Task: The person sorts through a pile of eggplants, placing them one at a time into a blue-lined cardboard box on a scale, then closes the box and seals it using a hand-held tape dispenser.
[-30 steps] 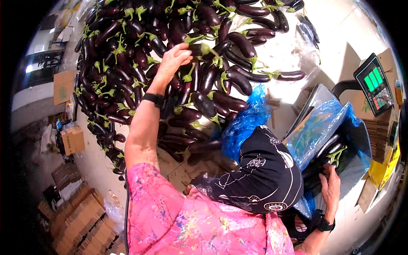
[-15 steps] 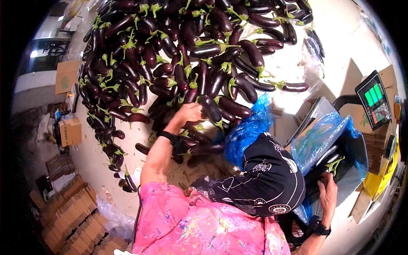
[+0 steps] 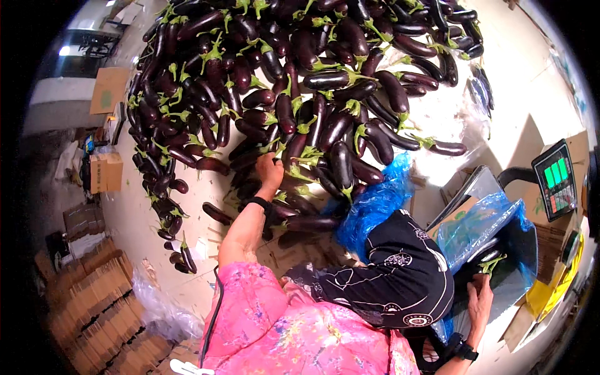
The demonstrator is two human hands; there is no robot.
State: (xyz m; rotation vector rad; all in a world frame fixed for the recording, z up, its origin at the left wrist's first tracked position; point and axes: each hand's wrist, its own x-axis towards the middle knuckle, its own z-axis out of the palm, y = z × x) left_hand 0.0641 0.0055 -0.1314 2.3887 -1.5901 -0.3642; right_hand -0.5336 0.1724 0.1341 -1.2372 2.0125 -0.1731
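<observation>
A large heap of dark purple eggplants [image 3: 294, 81] with green stems spreads over the floor ahead of me. My left hand [image 3: 270, 172] reaches into its near edge, fingers pointing down between eggplants; the fingertips are hidden, so I cannot tell whether they grip one. Right of that hand lies a glossy eggplant [image 3: 342, 164], stem end toward me, apart from the fingers. At the right, my right hand [image 3: 480, 299] is inside a box lined with a blue plastic bag [image 3: 531, 250]. Its fingers are curled at the green stem of an eggplant [image 3: 494, 264] lying there.
Crumpled blue plastic [image 3: 375, 197] lies by my bent knee [image 3: 406, 269]. A scale display [image 3: 554, 178] with green digits stands beyond the lined box. Stacked flat cardboard [image 3: 100, 306], clear plastic [image 3: 165, 309] and a small carton [image 3: 106, 173] are at the left.
My left hand has moved left along the heap, away from the glossy eggplant, which has shifted slightly right. The right hand keeps its place in the box. The whole view has shifted a little.
</observation>
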